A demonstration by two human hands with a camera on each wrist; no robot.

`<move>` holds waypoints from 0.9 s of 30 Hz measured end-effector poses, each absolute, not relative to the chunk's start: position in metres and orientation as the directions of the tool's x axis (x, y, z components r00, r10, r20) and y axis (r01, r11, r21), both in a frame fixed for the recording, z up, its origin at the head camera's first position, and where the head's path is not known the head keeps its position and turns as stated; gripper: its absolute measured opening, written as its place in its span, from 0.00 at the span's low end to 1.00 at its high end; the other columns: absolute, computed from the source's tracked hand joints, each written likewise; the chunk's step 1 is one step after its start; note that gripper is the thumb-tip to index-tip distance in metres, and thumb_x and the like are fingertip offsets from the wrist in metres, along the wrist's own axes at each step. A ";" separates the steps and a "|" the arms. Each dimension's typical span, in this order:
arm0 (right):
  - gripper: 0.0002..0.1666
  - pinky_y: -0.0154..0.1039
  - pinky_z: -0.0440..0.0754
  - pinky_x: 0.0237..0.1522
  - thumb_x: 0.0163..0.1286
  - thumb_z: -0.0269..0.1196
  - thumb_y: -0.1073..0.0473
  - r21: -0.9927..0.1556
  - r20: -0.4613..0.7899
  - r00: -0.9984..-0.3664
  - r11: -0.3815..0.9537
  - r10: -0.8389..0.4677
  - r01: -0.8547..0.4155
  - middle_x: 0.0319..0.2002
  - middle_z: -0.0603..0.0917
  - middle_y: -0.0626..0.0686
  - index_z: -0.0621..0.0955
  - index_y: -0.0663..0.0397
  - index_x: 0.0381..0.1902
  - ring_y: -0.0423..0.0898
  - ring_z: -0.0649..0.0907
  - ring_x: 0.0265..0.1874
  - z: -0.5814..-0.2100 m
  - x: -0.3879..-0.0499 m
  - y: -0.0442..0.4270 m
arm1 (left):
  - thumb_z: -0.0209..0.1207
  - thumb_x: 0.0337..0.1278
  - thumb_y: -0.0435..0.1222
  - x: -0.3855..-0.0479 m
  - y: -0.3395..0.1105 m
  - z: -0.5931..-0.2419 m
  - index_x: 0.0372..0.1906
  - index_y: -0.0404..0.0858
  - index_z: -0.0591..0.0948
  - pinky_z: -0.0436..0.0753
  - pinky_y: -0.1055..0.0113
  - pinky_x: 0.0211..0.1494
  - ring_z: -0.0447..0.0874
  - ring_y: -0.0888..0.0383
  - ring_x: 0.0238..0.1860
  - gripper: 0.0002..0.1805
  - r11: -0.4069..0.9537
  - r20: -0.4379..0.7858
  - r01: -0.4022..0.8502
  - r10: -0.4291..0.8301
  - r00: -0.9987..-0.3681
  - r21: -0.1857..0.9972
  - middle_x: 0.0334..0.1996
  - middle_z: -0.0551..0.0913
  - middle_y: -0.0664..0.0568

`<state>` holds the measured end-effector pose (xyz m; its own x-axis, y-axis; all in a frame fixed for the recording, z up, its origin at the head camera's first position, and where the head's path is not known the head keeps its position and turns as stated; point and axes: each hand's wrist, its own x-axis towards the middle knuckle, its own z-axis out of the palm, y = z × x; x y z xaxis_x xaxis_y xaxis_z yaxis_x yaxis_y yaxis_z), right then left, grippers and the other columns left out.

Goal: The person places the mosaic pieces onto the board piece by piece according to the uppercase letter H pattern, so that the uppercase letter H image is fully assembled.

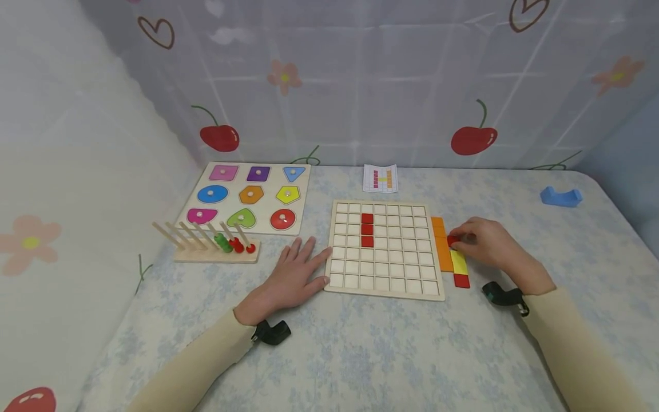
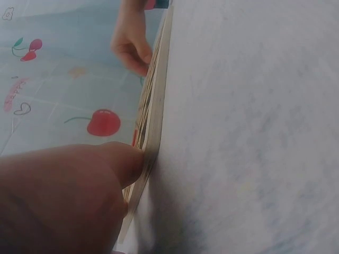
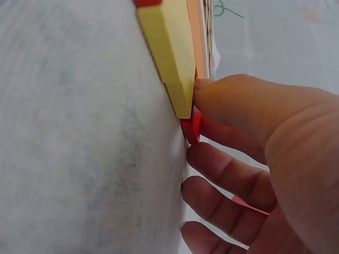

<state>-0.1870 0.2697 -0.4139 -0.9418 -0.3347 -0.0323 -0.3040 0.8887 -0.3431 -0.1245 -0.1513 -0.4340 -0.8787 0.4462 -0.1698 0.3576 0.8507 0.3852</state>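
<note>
A wooden grid board (image 1: 383, 294) lies flat on the table, with a short column of red square tiles (image 1: 367, 229) in its upper left part. My left hand (image 1: 294, 279) rests on the table with fingers spread, its thumb and index finger touching the board's left edge. To the right of the board, my right hand (image 1: 488, 245) pinches a red tile (image 3: 190, 129) between thumb and index finger. That tile is at the far end of a row with yellow tiles (image 1: 459, 262) and another red tile (image 1: 461, 281). Orange tiles (image 1: 445, 254) lie between this row and the board.
Behind the board lies a small pattern card (image 1: 380, 178). A shape puzzle with knobs (image 1: 304, 197) is at the back left, and a wooden peg stand with beads (image 1: 216, 257) stands before it. A blue curved block (image 1: 560, 198) sits at the back right.
</note>
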 end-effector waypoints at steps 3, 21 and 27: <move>0.18 0.41 0.80 0.37 0.63 0.73 0.60 -0.351 -0.033 -0.944 0.889 -0.328 -0.296 0.40 0.84 0.60 0.87 0.65 0.49 0.50 0.78 0.36 -0.414 -0.186 0.271 | 0.52 0.74 0.53 -0.124 -0.151 -0.433 0.81 0.49 0.60 0.45 0.33 0.80 0.38 0.31 0.83 0.36 0.847 -0.168 0.360 0.450 -0.877 0.391 0.82 0.49 0.37; 0.19 0.38 0.74 0.33 0.62 0.73 0.59 -0.364 -0.004 -0.957 0.892 -0.290 -0.269 0.37 0.82 0.59 0.87 0.66 0.48 0.50 0.75 0.34 -0.416 -0.187 0.271 | 0.52 0.73 0.52 -0.125 -0.152 -0.431 0.81 0.48 0.60 0.45 0.33 0.80 0.38 0.31 0.82 0.36 0.847 -0.168 0.360 0.450 -0.877 0.392 0.82 0.49 0.37; 0.20 0.39 0.75 0.34 0.62 0.74 0.58 -0.351 -0.007 -0.956 0.896 -0.293 -0.272 0.37 0.82 0.61 0.87 0.67 0.48 0.51 0.75 0.34 -0.418 -0.188 0.273 | 0.53 0.73 0.52 -0.124 -0.151 -0.431 0.80 0.48 0.61 0.46 0.32 0.80 0.39 0.31 0.82 0.36 0.845 -0.162 0.360 0.450 -0.878 0.396 0.82 0.50 0.36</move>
<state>-0.1884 0.2731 -0.4176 -0.9562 -0.2927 -0.0072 -0.2717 0.8963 -0.3505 -0.1240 -0.1513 -0.4314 -0.8782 0.4502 -0.1615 0.3603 0.8447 0.3957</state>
